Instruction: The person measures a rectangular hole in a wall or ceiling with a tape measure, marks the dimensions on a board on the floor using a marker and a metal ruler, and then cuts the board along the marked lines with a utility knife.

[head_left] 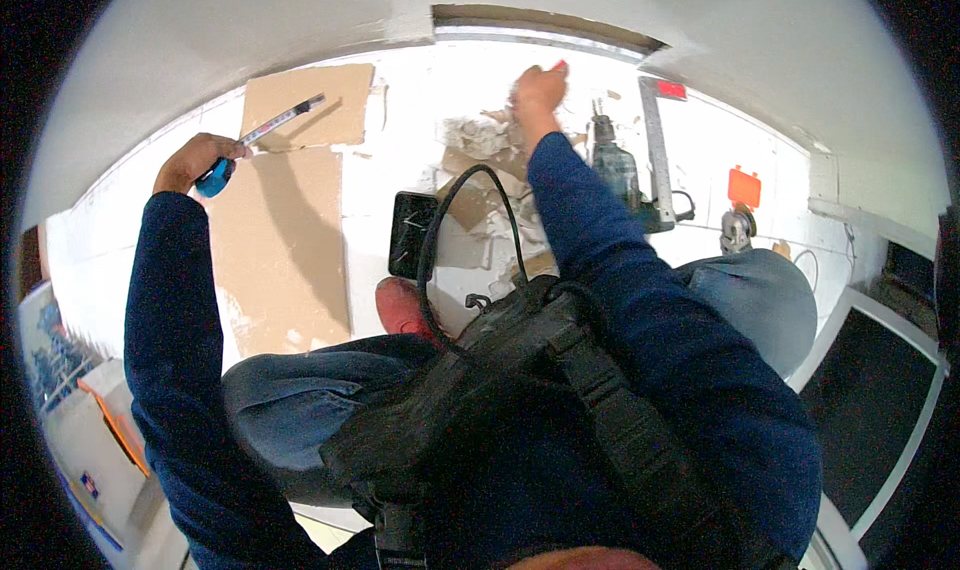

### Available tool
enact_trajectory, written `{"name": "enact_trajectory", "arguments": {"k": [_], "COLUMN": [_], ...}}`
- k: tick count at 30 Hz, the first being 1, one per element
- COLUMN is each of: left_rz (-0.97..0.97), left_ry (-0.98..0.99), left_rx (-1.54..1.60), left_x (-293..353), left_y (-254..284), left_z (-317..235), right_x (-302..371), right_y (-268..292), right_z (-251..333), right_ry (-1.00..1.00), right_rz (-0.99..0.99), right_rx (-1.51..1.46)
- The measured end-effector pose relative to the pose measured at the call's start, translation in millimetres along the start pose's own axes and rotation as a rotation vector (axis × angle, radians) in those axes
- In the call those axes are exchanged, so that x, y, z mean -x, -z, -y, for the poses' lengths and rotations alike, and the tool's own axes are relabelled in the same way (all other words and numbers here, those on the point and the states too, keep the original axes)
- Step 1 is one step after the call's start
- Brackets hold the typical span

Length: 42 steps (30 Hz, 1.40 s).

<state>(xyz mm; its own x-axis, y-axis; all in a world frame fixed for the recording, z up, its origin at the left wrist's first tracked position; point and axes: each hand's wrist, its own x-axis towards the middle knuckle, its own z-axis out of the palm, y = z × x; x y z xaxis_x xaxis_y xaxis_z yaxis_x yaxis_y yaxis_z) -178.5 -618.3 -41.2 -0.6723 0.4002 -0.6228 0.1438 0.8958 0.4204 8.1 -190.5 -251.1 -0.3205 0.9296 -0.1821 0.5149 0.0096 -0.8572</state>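
Note:
My left hand (192, 162) is closed round a blue tape measure (214, 178). Its blade (275, 123) is drawn out and slants up to the right over a piece of cardboard (300, 92). A larger cardboard sheet (290, 240) lies just below, with the shadow of my arm on it. Stretched out ahead, my right hand (540, 92) is closed and smeared by motion near the wall. A small red thing (560, 67) pokes out of its fingers; the kind cannot be made out. Torn scraps (478, 138) and debris lie under and beside this hand.
In the wall ahead is a long narrow opening (545, 24). Right of my hand lie a dark power tool (612, 160) and a metal square (655, 135). An orange plastic piece (744, 187) is farther right. Between my knees are a black phone (410, 232) and my red shoe (402, 307).

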Motion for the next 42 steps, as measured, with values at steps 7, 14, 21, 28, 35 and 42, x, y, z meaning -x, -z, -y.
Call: {"name": "enact_trajectory", "arguments": {"k": [7,14,21,28,35,42], "left_rz": [-0.050,0.031,0.033,0.023,-0.033,0.060], "left_ry": [0.238,0.188,0.255,0.200,0.272,0.059], "left_rx": [-0.086,-0.092,-0.033,0.028,-0.076,0.054], "left_x": [7,10,22,8,9,-37], "left_y": [-4,10,8,-2,-5,-16], "left_z": [9,20,17,23,-7,-41], "right_x": [31,47,68,60,54,-105], "right_y": [-32,-60,-95,-80,-48,53], "right_z": [30,32,49,43,13,-37], "right_ry": [0.180,0.116,0.211,0.094,0.125,0.196], "right_rz": [0.524,0.415,0.581,0.378,-0.026,0.043], "right_rx": [0.416,0.231,0.367,0.232,-0.076,0.914]}}
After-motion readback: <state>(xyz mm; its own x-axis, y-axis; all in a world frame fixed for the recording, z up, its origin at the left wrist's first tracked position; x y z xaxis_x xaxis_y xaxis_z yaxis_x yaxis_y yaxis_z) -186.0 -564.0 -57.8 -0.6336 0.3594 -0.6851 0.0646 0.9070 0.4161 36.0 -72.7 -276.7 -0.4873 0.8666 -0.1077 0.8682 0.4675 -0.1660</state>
